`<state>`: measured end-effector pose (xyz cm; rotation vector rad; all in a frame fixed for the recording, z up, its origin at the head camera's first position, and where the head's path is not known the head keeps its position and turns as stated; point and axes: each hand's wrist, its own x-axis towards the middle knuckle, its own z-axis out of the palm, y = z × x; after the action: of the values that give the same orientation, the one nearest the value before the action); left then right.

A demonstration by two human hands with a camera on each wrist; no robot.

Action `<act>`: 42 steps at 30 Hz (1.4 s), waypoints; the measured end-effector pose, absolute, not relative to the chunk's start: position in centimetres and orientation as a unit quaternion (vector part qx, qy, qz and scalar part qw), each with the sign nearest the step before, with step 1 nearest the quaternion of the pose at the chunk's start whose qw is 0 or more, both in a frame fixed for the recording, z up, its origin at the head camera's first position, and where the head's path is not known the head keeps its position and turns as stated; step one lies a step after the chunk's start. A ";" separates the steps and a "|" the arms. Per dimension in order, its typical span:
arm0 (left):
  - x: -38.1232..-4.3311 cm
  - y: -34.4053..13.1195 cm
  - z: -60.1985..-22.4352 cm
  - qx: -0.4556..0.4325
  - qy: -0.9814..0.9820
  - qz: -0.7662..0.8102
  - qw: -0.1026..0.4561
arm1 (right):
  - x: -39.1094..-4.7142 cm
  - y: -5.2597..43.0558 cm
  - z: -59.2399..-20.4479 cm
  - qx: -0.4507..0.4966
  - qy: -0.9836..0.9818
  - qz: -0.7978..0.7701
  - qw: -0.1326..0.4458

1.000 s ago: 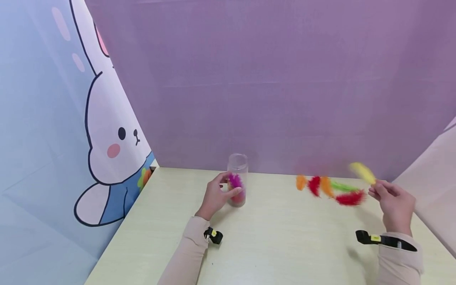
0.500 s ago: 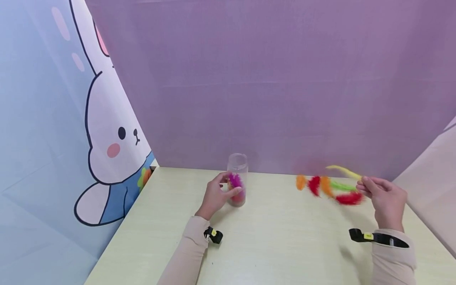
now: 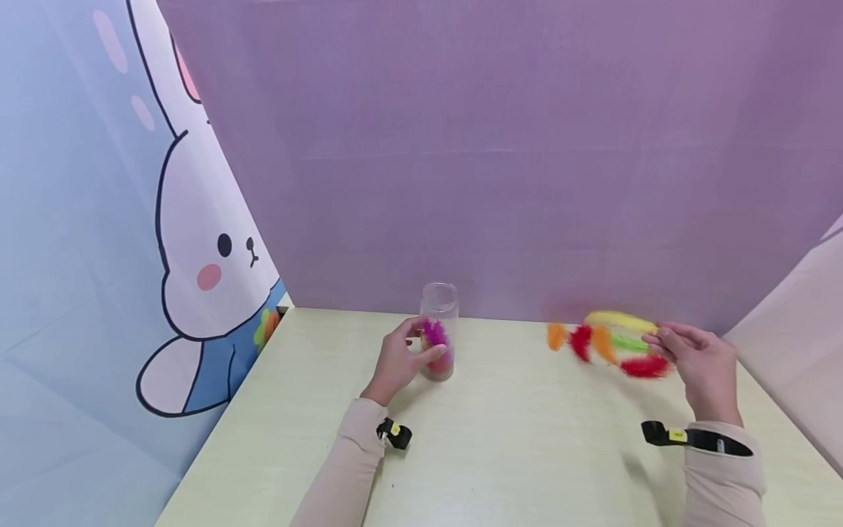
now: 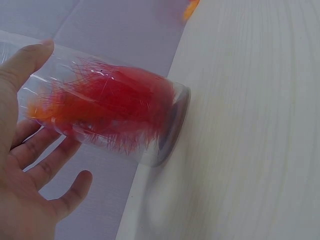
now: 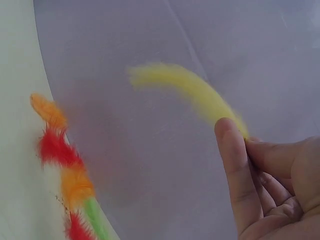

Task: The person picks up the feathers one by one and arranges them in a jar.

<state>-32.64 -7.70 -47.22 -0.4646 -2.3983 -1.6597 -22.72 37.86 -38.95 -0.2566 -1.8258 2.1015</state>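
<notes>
My left hand (image 3: 400, 362) holds a tall clear jar (image 3: 440, 296) upright on the table, thumb on one side and fingers on the other. Red feathers (image 4: 130, 100) and orange feathers (image 4: 70, 110) fill its lower part, and a purple feather (image 3: 435, 333) shows through the wall higher up. Over at the right, my right hand (image 3: 707, 366) pinches a yellow feather (image 5: 195, 92) by its quill end between thumb and forefinger. Its curved tip points left, above the loose feathers: a green feather (image 3: 628, 342), two red feathers (image 3: 647, 367) and two orange feathers (image 3: 556, 337).
The pale wooden table (image 3: 500, 439) ends at a purple cloth backdrop (image 3: 500, 161) just behind the jar and feathers. A blue cloth with a rabbit print (image 3: 204, 263) hangs at the left, and a whitish cloth (image 3: 803, 344) at the right.
My right hand has moved left with the yellow feather, which now overlaps the green feather in the head view. The left hand and the jar have stayed in place.
</notes>
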 end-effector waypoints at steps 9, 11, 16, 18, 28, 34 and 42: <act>-32.6 -7.8 -47.1 -0.155 -0.810 -0.558 0.092 | -23.4 36.7 -38.8 -0.067 -0.650 0.729 0.205; -32.7 -7.7 -47.1 -0.155 -0.811 -0.556 0.093 | -23.5 36.3 -38.8 -0.062 -0.661 0.717 0.213; -32.6 -7.7 -47.1 -0.159 -0.809 -0.558 0.094 | -23.5 35.4 -38.8 -0.048 -0.671 0.705 0.224; -32.6 -7.7 -47.1 -0.160 -0.809 -0.558 0.094 | -23.4 35.1 -38.7 -0.042 -0.668 0.707 0.227; -32.4 -7.9 -47.1 -0.160 -0.809 -0.558 0.092 | -23.5 33.5 -38.7 -0.010 -0.644 0.724 0.248; -32.4 -7.9 -47.1 -0.164 -0.808 -0.558 0.094 | -23.5 32.7 -38.4 -0.022 -0.669 0.704 0.239; -32.3 -8.0 -47.0 -0.163 -0.806 -0.563 0.089 | -23.5 31.0 -37.9 -0.025 -0.697 0.676 0.237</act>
<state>-32.27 -8.01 -47.02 -0.4849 -2.3964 -1.6738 -23.54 31.01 -37.90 -0.0693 -1.9103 1.8538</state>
